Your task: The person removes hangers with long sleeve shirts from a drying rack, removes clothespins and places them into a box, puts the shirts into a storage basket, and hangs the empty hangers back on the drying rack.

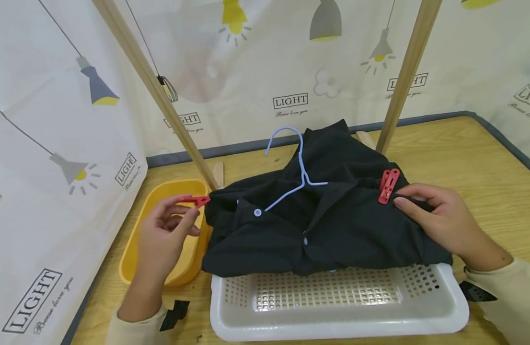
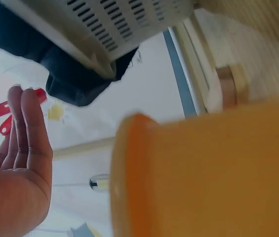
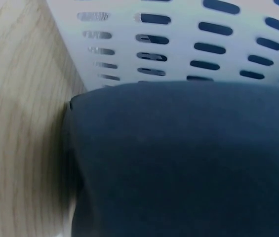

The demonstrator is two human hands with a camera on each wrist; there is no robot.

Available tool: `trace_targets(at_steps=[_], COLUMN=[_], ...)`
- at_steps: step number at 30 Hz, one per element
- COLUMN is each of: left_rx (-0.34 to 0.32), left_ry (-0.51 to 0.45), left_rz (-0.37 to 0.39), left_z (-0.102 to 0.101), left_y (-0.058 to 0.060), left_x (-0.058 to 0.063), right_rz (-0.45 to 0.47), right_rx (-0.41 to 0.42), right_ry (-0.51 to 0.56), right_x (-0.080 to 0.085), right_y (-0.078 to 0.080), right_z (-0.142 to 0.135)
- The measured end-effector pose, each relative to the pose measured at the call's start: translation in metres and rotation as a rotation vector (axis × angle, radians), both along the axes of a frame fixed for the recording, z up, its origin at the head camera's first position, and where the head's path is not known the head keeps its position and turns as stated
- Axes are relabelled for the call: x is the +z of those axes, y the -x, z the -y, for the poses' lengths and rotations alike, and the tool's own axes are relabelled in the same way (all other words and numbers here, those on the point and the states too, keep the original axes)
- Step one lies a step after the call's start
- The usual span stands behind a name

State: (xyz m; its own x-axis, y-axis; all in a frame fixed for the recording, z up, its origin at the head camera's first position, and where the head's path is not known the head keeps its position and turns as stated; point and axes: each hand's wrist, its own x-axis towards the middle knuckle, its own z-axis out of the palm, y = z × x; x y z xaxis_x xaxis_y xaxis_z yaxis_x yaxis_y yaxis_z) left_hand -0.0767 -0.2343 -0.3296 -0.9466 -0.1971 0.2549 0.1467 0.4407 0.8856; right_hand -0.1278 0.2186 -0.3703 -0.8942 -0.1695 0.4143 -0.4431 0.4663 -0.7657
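A black buttoned shirt (image 1: 360, 225) lies bunched over a white basket, with a light blue hanger (image 1: 300, 153) standing out of its collar opening. My left hand (image 1: 163, 235) pinches a red clothespin (image 1: 196, 200) between thumb and fingers at the shirt's left edge; whether its tip touches the cloth I cannot tell. The left wrist view shows this clothespin (image 2: 40, 95) behind the fingers. My right hand (image 1: 446, 218) pinches the shirt's right side between thumb and index finger. Just beside those fingertips, a second red clothespin (image 1: 389, 186) sits on the shirt. Dark cloth (image 3: 188, 158) hides the right hand in the right wrist view.
The white perforated basket (image 1: 334, 328) stands at the table's front under the shirt. At its left is a yellow bin (image 1: 133, 244). Two wooden poles (image 1: 161, 96) rise behind the shirt, before a lamp-printed curtain (image 1: 247, 72). The wooden table (image 1: 455, 153) extends right.
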Motion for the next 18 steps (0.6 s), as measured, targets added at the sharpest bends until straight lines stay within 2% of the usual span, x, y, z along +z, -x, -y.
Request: trace_targets(at_steps=[3, 6, 14, 18], left_rx=[0.031, 0.069, 0.15, 0.17], left_ry=[-0.006, 0.027, 0.231, 0.395], left_rz=[0.0, 0.021, 0.165, 0.223], left_z=[0.012, 0.022, 0.046, 0.053], left_y=[-0.004, -0.006, -0.008, -0.007], left_x=[-0.007, -0.011, -0.025, -0.032], right_rz=[-0.008, -0.017, -0.003, -0.007], right_rx=[0.004, -0.005, 0.005, 0.006], right_ry=[-0.009, -0.007, -0.003, 0.005], right_x=[-0.001, -0.001, 0.0, -0.001], right_y=[0.001, 0.001, 0.001, 0.001], right_z=[0.001, 0.0, 0.001, 0.001])
